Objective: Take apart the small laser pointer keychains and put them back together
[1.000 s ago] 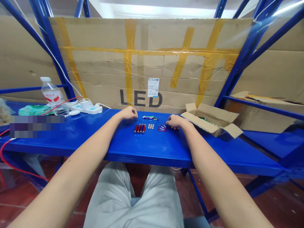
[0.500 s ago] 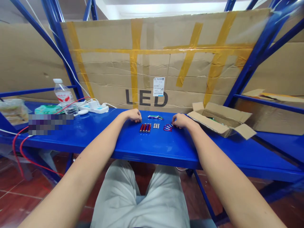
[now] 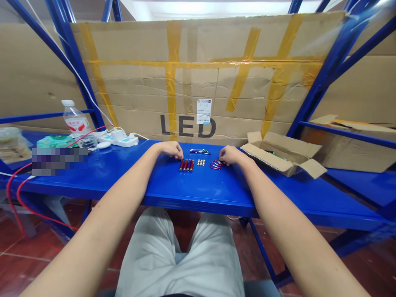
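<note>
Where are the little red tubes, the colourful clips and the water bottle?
tubes [image 3: 186, 165]: head view, middle of the row.
clips [image 3: 214, 166]: head view, middle of the pile.
bottle [image 3: 75, 122]: head view, on its label.

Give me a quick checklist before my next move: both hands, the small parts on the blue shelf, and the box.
1. Left hand beside row of small red and purple metal tubes: ok.
2. Right hand at pile of red and purple carabiner clips: ok.
3. Cluster of silver button cells apart from tubes and clips: ok.
4. Parts well back from blue metal shelf front edge: ok.
5. Open brown cardboard box flaps open, beside right hand: ok.
6. Either hand gripping anything: cannot tell.
</note>
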Demonstrator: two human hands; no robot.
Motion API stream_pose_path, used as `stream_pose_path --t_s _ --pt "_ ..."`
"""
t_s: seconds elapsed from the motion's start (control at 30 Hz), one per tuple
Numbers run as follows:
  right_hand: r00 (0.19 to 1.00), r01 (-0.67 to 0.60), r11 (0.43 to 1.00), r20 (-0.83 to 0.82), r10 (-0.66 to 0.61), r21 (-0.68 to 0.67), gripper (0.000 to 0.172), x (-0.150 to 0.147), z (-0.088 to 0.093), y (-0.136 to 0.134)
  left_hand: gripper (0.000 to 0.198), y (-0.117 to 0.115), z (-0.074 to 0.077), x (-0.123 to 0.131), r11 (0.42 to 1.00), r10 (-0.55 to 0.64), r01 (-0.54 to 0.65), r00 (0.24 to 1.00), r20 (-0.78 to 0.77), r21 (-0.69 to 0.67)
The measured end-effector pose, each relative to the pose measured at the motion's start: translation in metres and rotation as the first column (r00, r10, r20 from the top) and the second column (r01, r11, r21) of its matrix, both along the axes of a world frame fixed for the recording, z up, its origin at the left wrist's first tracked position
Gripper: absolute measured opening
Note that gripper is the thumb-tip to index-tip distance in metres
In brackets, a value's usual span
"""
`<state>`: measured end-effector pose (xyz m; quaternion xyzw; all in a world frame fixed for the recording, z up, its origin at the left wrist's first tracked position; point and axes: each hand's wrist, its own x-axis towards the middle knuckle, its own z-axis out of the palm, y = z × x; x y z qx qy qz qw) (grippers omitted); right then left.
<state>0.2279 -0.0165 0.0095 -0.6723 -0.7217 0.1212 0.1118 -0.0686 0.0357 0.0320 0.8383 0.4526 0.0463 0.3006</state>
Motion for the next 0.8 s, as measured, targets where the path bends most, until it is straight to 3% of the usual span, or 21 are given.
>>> stream_pose_path --t_s 0.2,0.6,0.7,0.8 --pt "0.997 0.07 0.996 0.01 -0.07 0.062 0.022 -0.002 0.006 -0.005 0.018 -0.003 -0.001 0.001 1.0 -0.021 0.021 0.999 0.032 0.017" --pt "0.998 0.065 0.995 0.004 -0.066 0.08 0.021 0.0 0.004 -0.002 0.021 -0.001 -0.002 0.0 1.0 -0.017 0.017 0.997 0.071 0.007" --pt "0.998 0.059 0.989 0.004 -0.06 0.135 0.02 0.0 0.003 0.0 0.019 0.002 -0.003 0.001 0.997 -0.013 0.003 0.991 0.136 0.075" --pt "0.999 0.045 0.975 -0.001 -0.046 0.218 0.02 -0.004 0.004 0.0 0.021 0.008 -0.008 0.013 0.966 0.015 -0.075 0.972 0.234 0.247"
